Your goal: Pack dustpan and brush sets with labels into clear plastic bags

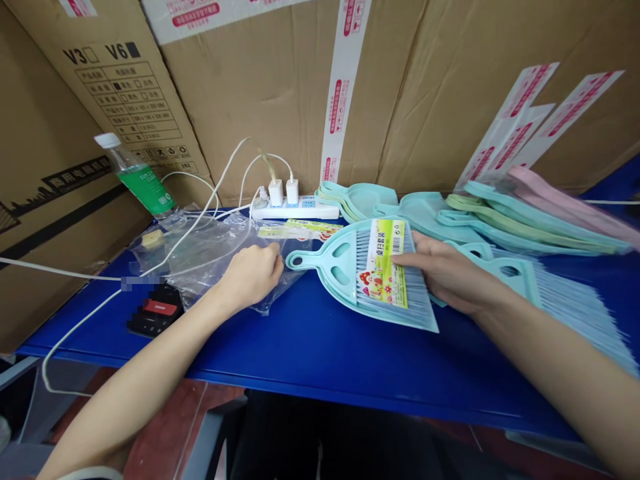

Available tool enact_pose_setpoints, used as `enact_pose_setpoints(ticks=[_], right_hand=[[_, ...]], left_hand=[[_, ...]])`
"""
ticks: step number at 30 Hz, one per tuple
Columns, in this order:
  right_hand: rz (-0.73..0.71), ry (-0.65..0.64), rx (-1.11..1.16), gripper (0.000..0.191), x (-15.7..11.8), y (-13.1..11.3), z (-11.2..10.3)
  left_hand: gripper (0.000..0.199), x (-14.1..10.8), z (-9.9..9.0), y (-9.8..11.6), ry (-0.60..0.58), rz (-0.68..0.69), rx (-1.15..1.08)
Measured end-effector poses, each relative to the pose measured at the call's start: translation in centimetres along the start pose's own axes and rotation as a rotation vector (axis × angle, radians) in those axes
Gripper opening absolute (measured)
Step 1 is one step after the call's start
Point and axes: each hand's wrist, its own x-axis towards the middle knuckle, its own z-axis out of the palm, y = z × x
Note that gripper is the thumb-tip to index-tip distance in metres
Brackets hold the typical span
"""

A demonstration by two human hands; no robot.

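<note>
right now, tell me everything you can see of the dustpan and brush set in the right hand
The mint-green dustpan and brush set looks plastic, the brush nested on the pan. The brush has two oval slots and pale blue-grey bristles, partly covered by a printed card with mushrooms, Chinese text and a barcode. Its handle, with a hole at the end, points left, close to the left hand. The right hand grips the bristle side, one digit over the card, above the blue table.

Even, bright light, apparently from overhead, leaves soft shadows. Crinkled clear plastic wrapping [205, 240] glints at nine o'clock; a flat black-and-red object [160, 308] near eight breaks into blocky pixels. The pale turquoise plastic dustpan [326, 264] at centre is sharp, the pale pink plastic dustpan [575, 200] at three smeared.
</note>
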Motion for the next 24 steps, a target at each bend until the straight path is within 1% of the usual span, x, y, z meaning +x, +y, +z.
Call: enact_pose_setpoints(ticks=[2,4,6,10,13,15,17,19,20,21,22,24], right_hand=[[0.033,-0.003,0.008,0.046,0.0,0.0,0.3],[0.055,-0.017,0.011,0.046,-0.1,0.0,0.6],[0.058,-0.044,0.015,0.047,-0.1,0.2,0.9],[-0.012,-0.128,0.019,0.048,-0.1,0.8,1.1],[-0.068,-0.163,0.032,0.044,-0.1,1.2,1.2],[-0.061,-0.152,0.055,0.042,-0.1,1.2,1.3],[-0.034,-0.109,0.081,0.041,-0.1,1.1,1.5],[-0.013,-0.058,0.097,0.039,-0.2,0.9,1.6],[-0.005,-0.04,0.1,0.038,-0.2,0.8,1.6],[0.0,-0.031,0.099,0.038,-0.2,0.8,1.6],[0.004,-0.031,0.095,0.039,-0.3,0.7,1.6],[0.002,-0.046,0.089,0.044,-0.2,0.8,1.6]], left_hand=[[0.025,-0.1,0.1,0.1,-0.02,0.061,-0.104],[0.024,-0.2,0.3,0.3,-0.033,0.123,-0.289],[0.023,-0.3,0.5,0.4,-0.037,0.154,-0.489],[0.019,-0.2,1.1,0.6,-0.048,0.193,-0.744],[0.02,-0.1,1.2,0.7,-0.061,0.276,-0.827],[0.024,-0.1,0.9,0.6,-0.046,0.315,-0.774],[0.03,-0.1,0.3,0.3,0.048,0.269,-0.565],[0.033,0.0,-0.4,-0.3,0.189,0.106,-0.235],[0.033,0.0,-0.7,-0.6,0.218,0.005,-0.09],[0.034,0.1,-0.9,-0.9,0.217,-0.089,0.024],[0.035,0.2,-1.0,-1.3,0.182,-0.159,0.098],[0.038,0.5,-1.1,-1.8,0.077,-0.222,0.15]])
